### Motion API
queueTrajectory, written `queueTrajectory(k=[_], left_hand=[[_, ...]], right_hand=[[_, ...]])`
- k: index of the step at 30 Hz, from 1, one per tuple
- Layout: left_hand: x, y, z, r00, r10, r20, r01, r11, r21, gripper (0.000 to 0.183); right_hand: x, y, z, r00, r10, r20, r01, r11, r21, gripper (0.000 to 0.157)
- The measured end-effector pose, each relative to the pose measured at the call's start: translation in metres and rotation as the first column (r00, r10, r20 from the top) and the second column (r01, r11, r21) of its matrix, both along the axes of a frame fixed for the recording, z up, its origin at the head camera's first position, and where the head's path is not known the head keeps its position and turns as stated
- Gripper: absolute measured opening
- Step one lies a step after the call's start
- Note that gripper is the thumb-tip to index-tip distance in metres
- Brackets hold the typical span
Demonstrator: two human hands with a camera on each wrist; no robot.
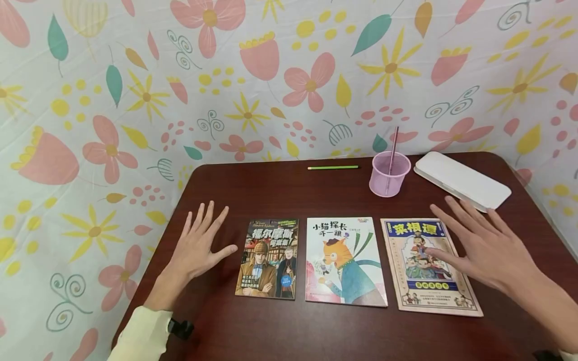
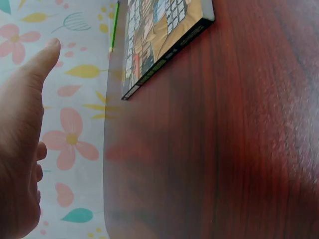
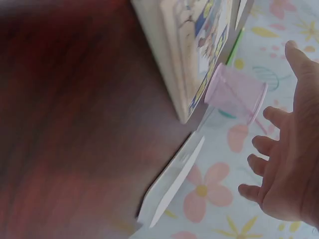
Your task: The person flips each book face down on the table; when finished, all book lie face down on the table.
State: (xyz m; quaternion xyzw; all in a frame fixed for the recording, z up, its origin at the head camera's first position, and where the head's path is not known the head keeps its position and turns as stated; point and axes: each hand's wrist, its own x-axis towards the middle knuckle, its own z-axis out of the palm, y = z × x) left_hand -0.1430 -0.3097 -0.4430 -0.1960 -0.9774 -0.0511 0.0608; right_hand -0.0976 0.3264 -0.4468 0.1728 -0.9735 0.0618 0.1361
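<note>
Left hand point(image 1: 200, 245) and right hand point(image 1: 489, 245) both splayed, fingers extended, over the bench point(image 1: 338, 333).
I read the left just beside the dark detective book point(image 1: 267, 259); the right overlaps the beige book point(image 1: 422, 273) in head view, but I see them apart in right wrist view. Cat book point(image 1: 345, 260) lies flat between those two. Behind: green pencil point(image 1: 334, 167), pink cup point(image 1: 380, 181) with a leaning purple stick point(image 1: 395, 138), white case point(image 1: 460, 178) at right.
</note>
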Motion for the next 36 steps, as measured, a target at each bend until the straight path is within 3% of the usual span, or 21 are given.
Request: queueTrajectory(k=[5,10,13,16,18,21,25,29,33,36], left_hand=[[-0.003,-0.007,0.001,0.998,0.014,0.064,-0.018,0.997,0.068,0.111],[-0.003,-0.011,0.002,0.990,0.011,0.142,-0.037,0.983,0.179,0.122],[-0.001,-0.012,0.002,0.979,0.009,0.205,-0.063,0.964,0.258,0.127],[0.003,-0.012,0.000,0.963,0.013,0.269,-0.102,0.942,0.319,0.130],[0.005,-0.012,-0.003,0.952,0.017,0.306,-0.127,0.931,0.343,0.132],[0.008,-0.011,-0.007,0.941,0.009,0.339,-0.144,0.916,0.374,0.135],[0.011,-0.010,-0.012,0.939,-0.024,0.344,-0.129,0.900,0.417,0.141],[0.015,-0.007,-0.018,0.938,-0.068,0.340,-0.098,0.888,0.449,0.145],[0.019,-0.004,-0.028,0.923,-0.099,0.371,-0.098,0.873,0.478,0.146],[0.023,-0.003,-0.035,0.913,-0.115,0.390,-0.095,0.872,0.480,0.147]], right_hand=[[-0.018,-0.022,0.006,0.991,0.125,-0.042,-0.126,0.992,-0.010,0.106],[-0.036,-0.054,0.009,0.968,0.241,-0.076,-0.242,0.970,-0.010,0.106],[-0.046,-0.075,0.011,0.956,0.292,-0.023,-0.293,0.955,-0.045,0.107],[-0.055,-0.097,0.012,0.934,0.341,0.104,-0.324,0.933,-0.157,0.110],[-0.061,-0.112,0.011,0.903,0.377,0.205,-0.323,0.912,-0.252,0.113],[-0.069,-0.134,0.008,0.839,0.444,0.315,-0.314,0.868,-0.386,0.118],[-0.081,-0.160,-0.001,0.757,0.532,0.378,-0.321,0.808,-0.494,0.121],[-0.095,-0.181,-0.011,0.687,0.593,0.421,-0.325,0.768,-0.552,0.118],[-0.110,-0.198,-0.019,0.636,0.613,0.469,-0.325,0.764,-0.557,0.118],[-0.120,-0.211,-0.025,0.618,0.612,0.494,-0.333,0.773,-0.541,0.118]])
